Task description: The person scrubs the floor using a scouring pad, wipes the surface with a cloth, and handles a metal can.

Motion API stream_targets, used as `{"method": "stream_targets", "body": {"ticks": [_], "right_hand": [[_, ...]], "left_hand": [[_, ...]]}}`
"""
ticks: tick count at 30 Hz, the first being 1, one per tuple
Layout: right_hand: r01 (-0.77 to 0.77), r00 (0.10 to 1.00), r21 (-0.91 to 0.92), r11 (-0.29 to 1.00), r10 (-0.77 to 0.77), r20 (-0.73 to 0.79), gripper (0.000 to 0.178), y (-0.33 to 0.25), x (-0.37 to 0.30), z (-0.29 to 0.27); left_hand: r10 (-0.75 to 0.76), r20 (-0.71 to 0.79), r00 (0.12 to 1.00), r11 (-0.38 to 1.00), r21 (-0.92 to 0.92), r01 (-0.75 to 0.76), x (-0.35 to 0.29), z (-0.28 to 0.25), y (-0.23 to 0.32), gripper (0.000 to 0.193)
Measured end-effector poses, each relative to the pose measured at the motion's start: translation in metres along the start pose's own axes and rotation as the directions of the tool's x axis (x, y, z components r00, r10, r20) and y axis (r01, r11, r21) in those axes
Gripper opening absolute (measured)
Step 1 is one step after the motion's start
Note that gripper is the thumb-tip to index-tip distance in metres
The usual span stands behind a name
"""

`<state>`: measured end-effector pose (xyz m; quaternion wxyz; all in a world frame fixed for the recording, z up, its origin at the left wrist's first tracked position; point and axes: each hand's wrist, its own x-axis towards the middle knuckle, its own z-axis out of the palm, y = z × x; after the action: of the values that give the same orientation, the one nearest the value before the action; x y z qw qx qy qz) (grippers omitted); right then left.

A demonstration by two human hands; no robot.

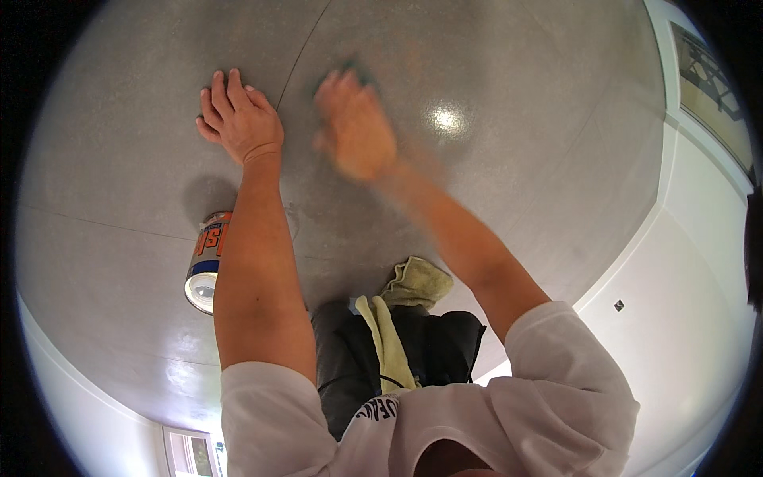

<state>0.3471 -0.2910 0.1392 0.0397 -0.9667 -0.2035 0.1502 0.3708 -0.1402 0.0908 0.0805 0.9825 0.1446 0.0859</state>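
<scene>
My left hand (pixel 241 119) rests on the grey floor (pixel 509 159) with its fingers spread, close to a thin dark line in the surface. To the right of it, my right hand (pixel 358 131) is smeared by motion. A dark green pad (pixel 362 71) shows at its fingertips, pressed against the floor; most of it is hidden under the hand. Beside my left forearm stands a tin can (pixel 208 258) with an orange, blue and silver label, partly covered by the arm.
A folded yellow-green cloth (pixel 417 284) lies on the floor by my knees. Another pale yellow cloth (pixel 385 342) hangs over my dark trousers. White walls (pixel 675 238) border the floor, with a framed glass opening (pixel 711 95) at the far right. Light glares off the floor.
</scene>
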Motion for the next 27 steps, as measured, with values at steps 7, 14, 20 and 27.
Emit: {"method": "stream_targets", "body": {"ticks": [7,14,20,27], "right_hand": [[-0.104,0.957,0.244,0.964,0.164,-0.241,0.057,0.055,0.028,0.003],[0.017,0.998,0.029,0.999,-0.015,-0.062,0.061,-0.067,-0.056,0.025],[0.067,0.989,0.105,0.992,-0.052,-0.135,0.058,-0.053,-0.133,0.103],[-0.266,0.958,0.146,0.953,0.278,-0.068,0.060,-0.076,-0.120,0.043]], "left_hand": [[0.047,-0.072,0.996,0.996,-0.076,-0.053,0.000,0.008,-0.006,0.035],[-0.051,-0.162,0.985,0.947,-0.320,-0.003,0.002,-0.012,-0.013,0.031],[0.339,-0.299,0.892,0.619,-0.643,-0.451,-0.149,-0.115,0.026,0.030],[-0.147,-0.083,0.986,0.960,-0.251,0.123,-0.282,-0.105,-0.191,0.033]]}}
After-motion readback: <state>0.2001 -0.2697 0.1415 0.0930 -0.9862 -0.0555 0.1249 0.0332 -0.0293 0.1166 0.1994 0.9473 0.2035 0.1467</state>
